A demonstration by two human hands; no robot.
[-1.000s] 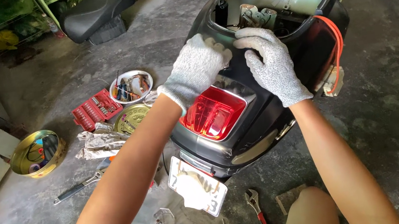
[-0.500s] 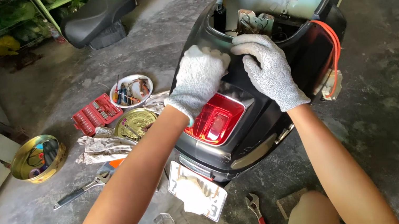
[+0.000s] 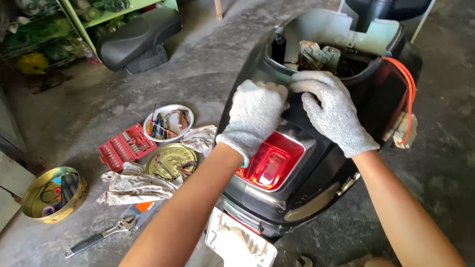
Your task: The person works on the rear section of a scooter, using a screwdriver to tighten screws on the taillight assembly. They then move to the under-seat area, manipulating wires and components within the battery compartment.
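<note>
both gloved hands have slid slightly forward along the scooter's black rear body (image 3: 320, 171) since half a second ago. the left hand (image 3: 255, 115) lies curled over the panel's upper edge just above the red tail light (image 3: 270, 160), gripping the rim. the right hand (image 3: 329, 111) presses beside it, fingers bent onto the same edge. left of the scooter, a red bit set (image 3: 125, 146), round tins and a wrench (image 3: 100, 236) lie on concrete; right of it, floor stays open.

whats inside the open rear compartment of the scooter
Inside the compartment a pale liner and a cluster of grey metal parts show. Anything deeper is hidden by the rim, the left hand and right hand.
</note>
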